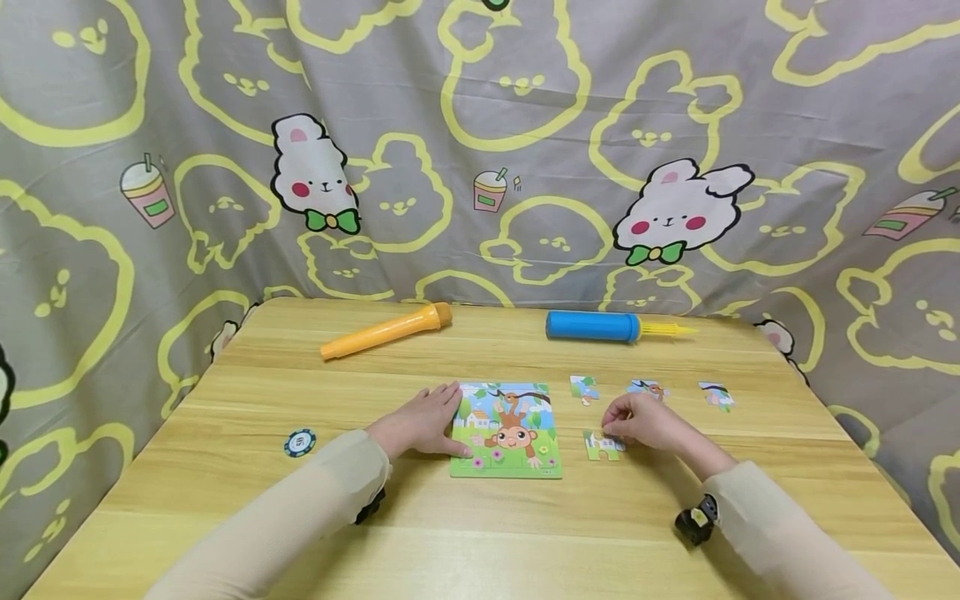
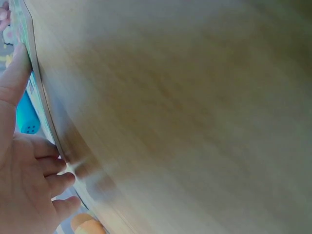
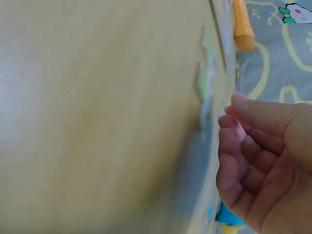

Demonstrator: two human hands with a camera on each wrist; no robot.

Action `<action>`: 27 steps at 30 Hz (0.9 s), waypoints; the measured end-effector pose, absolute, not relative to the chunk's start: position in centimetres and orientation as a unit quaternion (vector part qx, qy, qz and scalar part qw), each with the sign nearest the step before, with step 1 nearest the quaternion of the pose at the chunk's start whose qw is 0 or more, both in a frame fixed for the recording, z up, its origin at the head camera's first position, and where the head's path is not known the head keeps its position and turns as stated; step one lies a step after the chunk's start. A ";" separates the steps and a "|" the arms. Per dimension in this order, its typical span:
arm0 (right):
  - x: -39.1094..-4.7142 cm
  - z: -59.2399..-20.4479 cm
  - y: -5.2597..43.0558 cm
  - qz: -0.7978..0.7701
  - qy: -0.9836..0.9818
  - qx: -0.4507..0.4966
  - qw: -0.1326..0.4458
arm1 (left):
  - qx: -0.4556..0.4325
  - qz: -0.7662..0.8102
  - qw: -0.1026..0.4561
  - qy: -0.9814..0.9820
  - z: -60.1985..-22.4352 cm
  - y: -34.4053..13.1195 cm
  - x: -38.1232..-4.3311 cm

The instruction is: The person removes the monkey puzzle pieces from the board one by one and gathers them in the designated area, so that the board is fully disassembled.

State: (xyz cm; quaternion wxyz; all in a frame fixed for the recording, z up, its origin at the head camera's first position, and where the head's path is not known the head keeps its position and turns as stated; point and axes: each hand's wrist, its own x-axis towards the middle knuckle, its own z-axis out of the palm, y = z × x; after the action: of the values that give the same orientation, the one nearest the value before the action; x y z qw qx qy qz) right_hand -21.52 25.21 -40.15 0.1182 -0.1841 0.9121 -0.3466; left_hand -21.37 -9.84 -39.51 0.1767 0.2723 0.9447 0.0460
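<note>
A square monkey puzzle board (image 1: 517,462) lies flat on the table. My left hand (image 1: 423,421) rests along its left edge, fingers spread and thumb on the lower left corner; in the left wrist view the left hand (image 2: 27,180) shows its palm beside the rim. To the right, my right hand (image 1: 648,423) pinches a puzzle piece (image 1: 600,450) at its upper right corner, and fingertips cover that corner. Thumb and curled fingers of the right hand (image 3: 263,156) come together in the right wrist view, where their contact with the piece is not clear.
More puzzle pieces lie behind the right hand: one at left (image 1: 583,388), one partly hidden piece (image 1: 647,387), one at right (image 1: 716,395). An orange toy microphone (image 1: 386,331) and a blue hand pump (image 1: 592,326) lie near the patterned curtain (image 1: 420,100). A poker chip (image 1: 300,442) lies left.
</note>
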 end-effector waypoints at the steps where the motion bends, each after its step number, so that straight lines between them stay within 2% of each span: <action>1: -21.6 -40.0 25.0 -0.345 0.913 -0.188 0.112 | 0.271 0.050 0.178 0.945 -39.5 -9.8 -21.3; 8: -22.0 -39.1 21.8 -0.349 0.903 -0.232 0.092 | 0.269 0.044 0.176 0.946 -39.5 -9.9 -21.3; 18: -22.4 -40.0 16.6 -0.357 0.878 -0.297 0.115 | 0.267 0.043 0.176 0.947 -39.6 -9.8 -21.4; 27: -22.9 -40.7 14.4 -0.331 0.872 -0.325 0.154 | 0.266 0.041 0.176 0.947 -39.8 -9.8 -21.5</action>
State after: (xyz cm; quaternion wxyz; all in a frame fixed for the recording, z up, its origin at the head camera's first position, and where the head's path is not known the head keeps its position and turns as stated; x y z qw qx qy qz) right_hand -22.93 14.42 -40.70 0.1538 -0.3253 0.8723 -0.3311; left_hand -21.46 -9.81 -39.76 0.1755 0.2663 0.9469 0.0414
